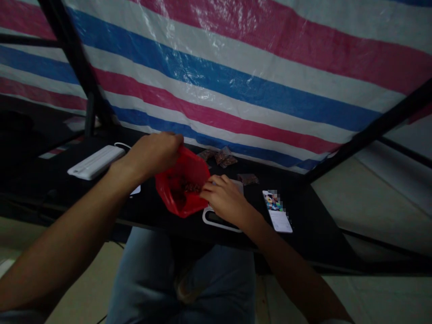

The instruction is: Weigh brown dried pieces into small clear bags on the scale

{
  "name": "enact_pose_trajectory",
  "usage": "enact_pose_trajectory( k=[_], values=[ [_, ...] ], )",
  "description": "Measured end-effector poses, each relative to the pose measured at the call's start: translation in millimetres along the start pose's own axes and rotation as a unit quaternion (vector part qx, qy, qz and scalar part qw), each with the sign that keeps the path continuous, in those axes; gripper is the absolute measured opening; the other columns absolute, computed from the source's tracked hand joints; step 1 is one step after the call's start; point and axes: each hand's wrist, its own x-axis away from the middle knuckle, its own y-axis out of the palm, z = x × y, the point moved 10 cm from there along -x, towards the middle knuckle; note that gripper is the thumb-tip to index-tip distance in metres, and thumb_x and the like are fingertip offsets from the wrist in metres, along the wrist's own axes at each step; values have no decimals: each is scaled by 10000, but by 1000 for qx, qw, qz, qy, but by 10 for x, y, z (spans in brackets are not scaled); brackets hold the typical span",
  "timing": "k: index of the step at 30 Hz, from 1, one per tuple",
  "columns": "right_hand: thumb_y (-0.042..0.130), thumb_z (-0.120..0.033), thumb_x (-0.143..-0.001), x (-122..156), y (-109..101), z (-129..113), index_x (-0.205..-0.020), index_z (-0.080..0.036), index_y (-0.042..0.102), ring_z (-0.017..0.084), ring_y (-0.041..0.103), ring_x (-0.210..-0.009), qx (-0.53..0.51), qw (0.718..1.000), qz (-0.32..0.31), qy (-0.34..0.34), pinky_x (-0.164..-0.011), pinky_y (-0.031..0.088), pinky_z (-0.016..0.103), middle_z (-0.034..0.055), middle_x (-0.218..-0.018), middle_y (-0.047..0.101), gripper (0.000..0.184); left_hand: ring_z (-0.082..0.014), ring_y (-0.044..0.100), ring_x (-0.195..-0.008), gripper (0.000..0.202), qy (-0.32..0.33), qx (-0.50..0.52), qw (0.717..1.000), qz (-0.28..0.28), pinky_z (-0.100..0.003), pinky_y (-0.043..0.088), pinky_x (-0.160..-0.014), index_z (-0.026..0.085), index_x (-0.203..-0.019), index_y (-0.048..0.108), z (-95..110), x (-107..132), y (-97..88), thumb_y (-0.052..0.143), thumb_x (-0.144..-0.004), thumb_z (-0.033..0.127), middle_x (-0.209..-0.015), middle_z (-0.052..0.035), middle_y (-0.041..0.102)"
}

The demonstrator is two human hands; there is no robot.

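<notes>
A red plastic bag [165, 191] is held with its mouth open towards me, over the black table. Small dark brown pieces [191, 186] lie inside it; their kind is hard to make out in the dim light. My left hand [160, 153] is closed on the bag's upper rim. At the right side of the mouth, my right hand [222, 195] has its fingers curled against the rim; the fingertips are partly hidden. Beneath the right hand sits a white kitchen scale [221, 221] with a dark display, mostly covered by hand and bag.
Small clear packets [226, 157] of brown pieces lie behind the bag, and another packet [248, 179] is further right. A lit phone [278, 213] rests at right, a white power bank [97, 163] at left. A striped sheet [236, 99] hangs behind the black table [313, 220].
</notes>
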Motion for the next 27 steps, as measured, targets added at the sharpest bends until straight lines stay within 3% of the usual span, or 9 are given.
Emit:
enact_pose_trajectory(
  k=[3,7,9,12,16,19,21,24,27],
  values=[
    [665,-69,-864,-18,-10,-70,-993,-167,750,276,592,-1066,-37,999,-21,11,-940,438,430,98,-1036,747,183,-338,718,-925,388,-12,3,1000,-5,-425,528,-787,134,-1203,668,69,56,93,364,-986,240,-1127,-209,724],
    [535,-57,-957,-311,-56,-187,-1147,-170,711,221,662,-1075,-86,996,5,19,-923,502,349,93,-1170,737,283,-365,720,-900,359,13,25,1000,-7,-442,525,-777,137,-1169,671,211,100,96,392,-961,225,-1058,-204,732],
    [495,-90,-992,-508,89,-98,-1157,-138,702,243,708,-1029,-76,994,-29,75,-850,543,356,131,-1163,740,269,-358,715,-918,342,7,39,999,26,-427,519,-787,158,-1171,673,221,93,-26,435,-934,219,-1072,-184,734],
    [585,-218,-984,-694,358,98,-1149,-93,710,312,726,-1073,-60,980,-104,157,-853,575,392,208,-1198,730,242,-343,706,-973,373,-10,44,997,62,-405,511,-829,182,-1205,672,195,62,-157,469,-893,191,-1118,-164,732],
    [604,-165,-960,-757,535,172,-1186,-85,710,313,724,-1135,-84,971,-163,156,-876,580,356,210,-1211,739,262,-351,710,-981,366,-28,33,999,27,-410,521,-814,193,-1206,684,119,30,-29,494,-894,201,-1124,-158,739],
    [580,-77,-941,-749,513,217,-1195,-90,707,297,724,-1145,-105,971,-156,148,-886,567,334,200,-1227,739,285,-337,702,-1002,351,-36,50,998,27,-420,531,-823,191,-1256,663,30,75,63,496,-955,261,-1196,-165,712],
    [594,-70,-934,-762,468,246,-1178,-108,716,280,722,-1147,-122,972,-145,142,-898,553,316,184,-1212,748,276,-334,675,-1060,390,-18,67,996,63,-435,532,-874,160,-1330,617,12,145,17,516,-978,293,-1265,-181,668],
    [614,-91,-935,-833,406,279,-1113,-116,737,254,728,-1108,-142,972,-131,133,-881,536,285,174,-1161,764,218,-347,595,-1190,460,21,75,986,147,-475,493,-1009,127,-1403,563,48,326,-197,558,-970,279,-1330,-188,602],
    [580,-118,-963,-957,383,265,-1081,-86,741,250,731,-1064,-142,977,-110,119,-836,525,277,191,-1145,764,203,-327,582,-1178,354,44,106,973,202,-467,489,-1019,148,-1301,624,120,541,-363,524,-982,265,-1268,-159,608]
  ],
)
